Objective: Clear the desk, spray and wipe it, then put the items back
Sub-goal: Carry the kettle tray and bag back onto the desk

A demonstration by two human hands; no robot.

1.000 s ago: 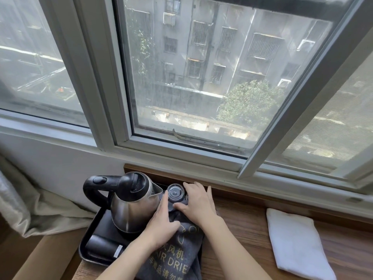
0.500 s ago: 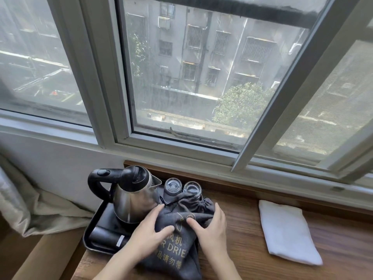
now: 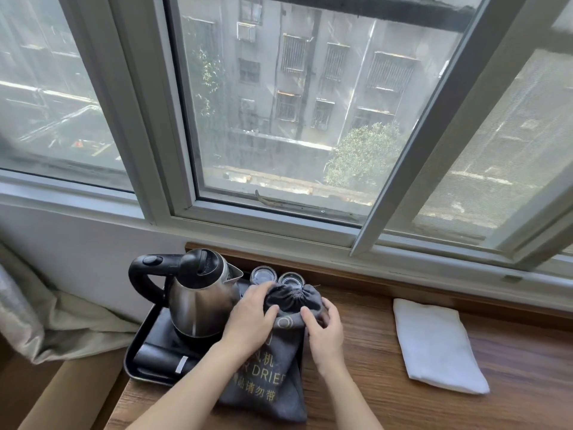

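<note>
From the head camera, both hands gripped a grey drawstring bag (image 3: pixel 279 308) lying partly on the black tray (image 3: pixel 136 346), beside the kettle (image 3: pixel 198 296): left hand (image 3: pixel 248 321) and right hand (image 3: pixel 322 330) curled round its gathered neck. It looked soft and floppy, best lifted there.

The kettle (image 3: pixel 198 301) is glossy brushed metal with a black plastic handle; the drawstring bag (image 3: pixel 273 361) is matt grey cloth; the desk (image 3: pixel 403 398) is grained wood; the towel (image 3: pixel 437 346) is soft white cloth.
</note>
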